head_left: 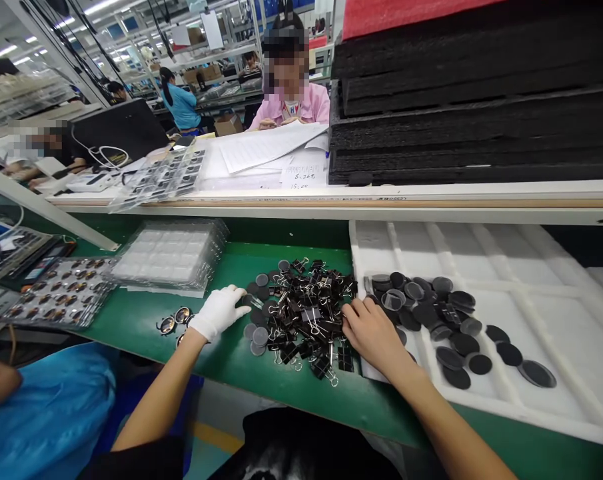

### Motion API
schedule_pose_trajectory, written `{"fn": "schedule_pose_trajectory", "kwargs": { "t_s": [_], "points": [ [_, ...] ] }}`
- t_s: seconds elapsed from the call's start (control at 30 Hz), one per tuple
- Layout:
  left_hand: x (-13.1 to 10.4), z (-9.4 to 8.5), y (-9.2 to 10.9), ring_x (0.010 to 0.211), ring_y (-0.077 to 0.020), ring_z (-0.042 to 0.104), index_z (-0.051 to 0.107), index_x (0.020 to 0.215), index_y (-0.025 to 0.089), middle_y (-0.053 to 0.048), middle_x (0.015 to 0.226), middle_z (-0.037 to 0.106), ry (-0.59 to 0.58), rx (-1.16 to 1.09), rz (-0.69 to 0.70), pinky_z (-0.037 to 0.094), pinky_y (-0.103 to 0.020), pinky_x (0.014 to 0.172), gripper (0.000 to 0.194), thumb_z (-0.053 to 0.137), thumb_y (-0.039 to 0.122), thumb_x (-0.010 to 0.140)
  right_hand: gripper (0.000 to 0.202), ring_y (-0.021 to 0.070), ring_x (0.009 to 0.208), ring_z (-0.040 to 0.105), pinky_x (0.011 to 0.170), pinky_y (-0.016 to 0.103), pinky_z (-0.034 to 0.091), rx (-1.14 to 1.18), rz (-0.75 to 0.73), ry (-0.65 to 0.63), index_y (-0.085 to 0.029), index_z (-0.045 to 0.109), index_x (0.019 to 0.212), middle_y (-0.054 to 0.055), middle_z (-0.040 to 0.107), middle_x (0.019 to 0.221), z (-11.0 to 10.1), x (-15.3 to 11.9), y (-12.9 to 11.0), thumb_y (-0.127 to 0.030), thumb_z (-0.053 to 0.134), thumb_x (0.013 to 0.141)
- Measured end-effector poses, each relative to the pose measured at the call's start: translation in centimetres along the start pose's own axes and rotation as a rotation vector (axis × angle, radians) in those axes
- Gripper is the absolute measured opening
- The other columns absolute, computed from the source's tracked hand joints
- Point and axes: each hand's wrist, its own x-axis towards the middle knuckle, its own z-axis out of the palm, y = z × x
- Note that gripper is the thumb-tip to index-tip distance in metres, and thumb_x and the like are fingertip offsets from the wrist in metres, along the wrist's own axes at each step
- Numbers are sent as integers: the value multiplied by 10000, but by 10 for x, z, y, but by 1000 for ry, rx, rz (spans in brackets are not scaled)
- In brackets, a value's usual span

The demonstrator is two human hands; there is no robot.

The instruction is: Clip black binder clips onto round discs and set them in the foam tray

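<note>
My left hand (218,313), in a white glove, is at the left edge of the clip pile. Its thumb and fingertips close around the edge of a round disc (254,302) with a glassy shine. Black binder clips (308,313) with silver wire handles lie heaped between my hands. Bare and curled, my right hand (374,330) touches the heap's right edge; its fingertips are partly hidden, and what they hold cannot be made out. Grey and dark discs (259,335) lie beside the heap. Left of my glove are several small round metal-rimmed pieces (182,315).
A white divided foam tray (546,327) holds scattered dark discs (450,358). Clear plastic trays (166,250) stack at the back left, beside a tray of round parts (64,290). A shelf (281,212) crosses above, bearing black foam blocks (461,113). A co-worker (294,100) sits opposite; a blue sleeve (56,407) is left.
</note>
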Motion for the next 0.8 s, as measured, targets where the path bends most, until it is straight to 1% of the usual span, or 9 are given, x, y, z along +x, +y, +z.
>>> {"fn": "schedule_pose_trajectory", "kwargs": {
  "t_s": [0.13,0.23,0.37,0.43,0.57,0.6,0.67,0.73,0.8],
  "points": [
    [2,8,5,993,-267,685,659,1222,212,-114,1124,696,45,-23,-1,503,-357,864,374,609,465,951,82,259,865,486,755,374,350,1,2,2,-168,627,907,95,603,885,0,-1,1,-148,561,952],
    [0,14,11,997,-262,687,618,1317,217,-108,1140,707,99,-50,-24,509,-353,857,404,582,422,971,97,259,864,482,755,375,350,-1,-8,1,-160,640,916,95,599,885,2,-3,2,-168,557,966],
    [-17,18,14,1027,-270,682,555,1415,203,-120,1157,713,197,-71,-99,512,-385,901,447,494,390,1014,121,264,856,475,748,377,347,-2,-30,7,-148,655,929,101,593,880,4,-6,3,-177,548,978],
    [-35,25,9,1151,-276,644,554,1410,178,-150,1248,681,324,-79,-212,483,-408,1004,438,400,367,1046,132,263,849,474,747,376,349,-2,-45,21,-145,662,924,101,592,871,4,-7,4,-176,547,980],
    [-86,53,-23,1352,-298,521,570,1376,86,-218,1395,580,700,-87,-692,397,-439,1147,491,331,366,1050,124,260,821,467,737,375,356,22,-77,54,-142,677,928,104,604,873,6,-9,7,-188,572,973],
    [-97,61,-35,1385,-325,490,563,1386,63,-239,1434,544,703,-76,-779,390,-466,1152,522,325,379,1045,119,262,820,467,736,376,358,28,-85,57,-141,680,934,105,610,881,7,-9,8,-189,578,970],
    [-115,74,-57,1405,-359,471,548,1406,24,-273,1473,502,640,-71,-825,401,-496,1138,557,302,357,1033,115,267,824,470,738,381,363,30,-95,61,-140,687,947,107,617,890,9,-10,9,-193,587,967],
    [-125,83,-72,1396,-346,490,552,1421,46,-253,1484,513,554,-85,-760,416,-477,1128,546,313,315,1011,115,272,833,475,743,384,367,27,-100,65,-139,692,958,108,617,891,10,-10,10,-202,597,966],
    [-127,85,-77,1409,-338,476,553,1441,102,-210,1513,510,481,-89,-671,395,-467,1148,542,378,325,980,116,272,837,476,745,384,369,24,-99,73,-139,694,961,106,613,885,11,-11,10,-211,604,965]
  ]
}}
